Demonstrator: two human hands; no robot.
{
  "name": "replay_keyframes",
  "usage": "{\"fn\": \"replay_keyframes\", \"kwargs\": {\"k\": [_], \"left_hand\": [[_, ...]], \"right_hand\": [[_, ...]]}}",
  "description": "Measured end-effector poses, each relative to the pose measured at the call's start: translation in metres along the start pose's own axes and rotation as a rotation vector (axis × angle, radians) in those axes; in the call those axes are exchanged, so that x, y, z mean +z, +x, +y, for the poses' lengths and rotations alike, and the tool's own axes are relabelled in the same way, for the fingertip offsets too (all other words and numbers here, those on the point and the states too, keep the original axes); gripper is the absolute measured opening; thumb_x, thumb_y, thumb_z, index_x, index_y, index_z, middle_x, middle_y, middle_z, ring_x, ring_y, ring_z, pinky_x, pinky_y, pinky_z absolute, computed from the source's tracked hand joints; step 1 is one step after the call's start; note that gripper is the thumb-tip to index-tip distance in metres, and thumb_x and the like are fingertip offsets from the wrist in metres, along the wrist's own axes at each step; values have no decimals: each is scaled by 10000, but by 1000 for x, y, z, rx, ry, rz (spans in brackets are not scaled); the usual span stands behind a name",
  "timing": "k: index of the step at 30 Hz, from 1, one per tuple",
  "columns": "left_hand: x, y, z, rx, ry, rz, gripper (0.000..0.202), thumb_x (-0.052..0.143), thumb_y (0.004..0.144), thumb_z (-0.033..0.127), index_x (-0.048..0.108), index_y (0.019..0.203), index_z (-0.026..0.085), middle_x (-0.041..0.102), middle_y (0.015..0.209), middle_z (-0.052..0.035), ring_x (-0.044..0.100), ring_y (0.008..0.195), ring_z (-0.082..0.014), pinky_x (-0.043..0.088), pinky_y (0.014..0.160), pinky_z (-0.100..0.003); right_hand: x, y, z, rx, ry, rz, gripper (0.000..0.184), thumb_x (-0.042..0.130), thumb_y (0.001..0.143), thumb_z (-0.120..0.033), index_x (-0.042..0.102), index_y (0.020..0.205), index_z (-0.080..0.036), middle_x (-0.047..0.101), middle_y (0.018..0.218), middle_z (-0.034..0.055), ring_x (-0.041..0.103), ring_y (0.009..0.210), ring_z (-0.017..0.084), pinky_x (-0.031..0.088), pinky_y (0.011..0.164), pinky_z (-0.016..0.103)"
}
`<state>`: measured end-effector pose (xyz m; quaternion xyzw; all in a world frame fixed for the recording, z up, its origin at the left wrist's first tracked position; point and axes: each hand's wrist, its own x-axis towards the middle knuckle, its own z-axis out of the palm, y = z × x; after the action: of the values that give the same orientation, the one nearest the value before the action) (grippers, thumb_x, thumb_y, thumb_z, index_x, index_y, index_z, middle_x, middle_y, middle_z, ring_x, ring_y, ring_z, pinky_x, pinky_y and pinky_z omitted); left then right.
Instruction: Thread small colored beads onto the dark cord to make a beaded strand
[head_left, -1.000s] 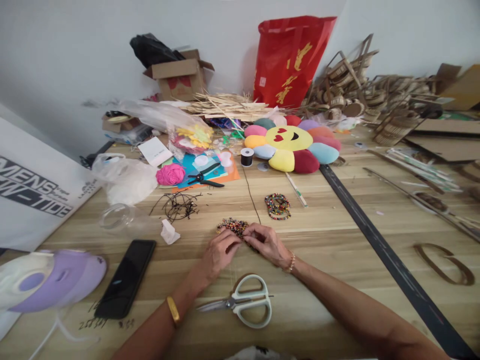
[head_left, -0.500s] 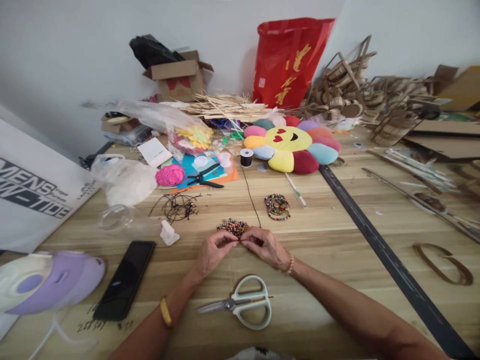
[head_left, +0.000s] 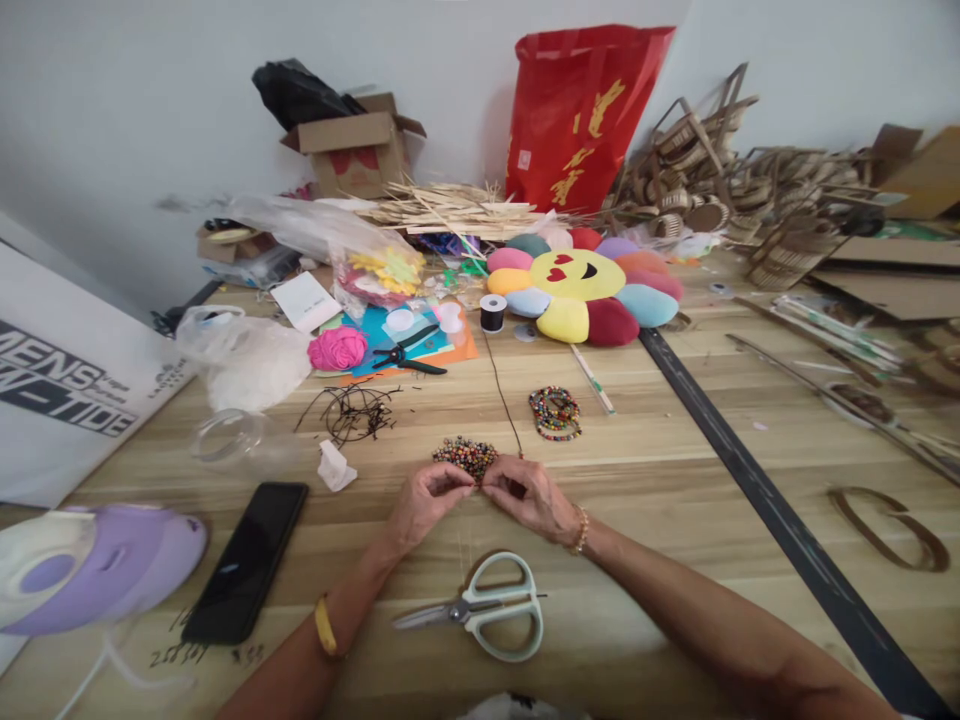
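My left hand point(head_left: 426, 502) and my right hand point(head_left: 531, 494) meet fingertip to fingertip just in front of a small heap of coloured beads point(head_left: 465, 454) on the wooden table point(head_left: 660, 480). Both hands are pinched shut. A thin dark cord point(head_left: 501, 390) runs from a black spool point(head_left: 493, 313) down to my right fingers. What my left pinch holds is too small to name. A finished bead bracelet pile point(head_left: 556, 412) lies a little beyond my right hand. White-handled scissors point(head_left: 495, 605) lie between my forearms.
A black phone point(head_left: 246, 560) and a purple-and-white object point(head_left: 82, 565) lie at the left. Cord scraps point(head_left: 352, 412), a flower cushion point(head_left: 581, 290), a red bag point(head_left: 577, 115), a cardboard box point(head_left: 356, 150) and wooden cut-outs point(head_left: 750, 200) crowd the back. A long black ruler point(head_left: 757, 480) crosses the right.
My left fingers have drawn back from the bead heap and closed into a pinch against my right fingertips. The view has shifted slightly; nothing else on the table moved.
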<state>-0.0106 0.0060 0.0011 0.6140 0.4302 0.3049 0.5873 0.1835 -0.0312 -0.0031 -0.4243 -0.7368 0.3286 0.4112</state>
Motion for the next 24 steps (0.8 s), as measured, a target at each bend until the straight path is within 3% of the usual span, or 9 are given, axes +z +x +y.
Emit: {"fn": "replay_keyframes", "kwargs": {"k": [24], "left_hand": [[0,0,-3,38,17,-12,163,730,670,270,679,737,131,706,732,-47,635,689,-152,511,680,-256]], "right_hand": [[2,0,-1,-15,-13,-22,163,514,884,-240,583,758,-163,541,669,11,481,584,115,396,551,220]]}}
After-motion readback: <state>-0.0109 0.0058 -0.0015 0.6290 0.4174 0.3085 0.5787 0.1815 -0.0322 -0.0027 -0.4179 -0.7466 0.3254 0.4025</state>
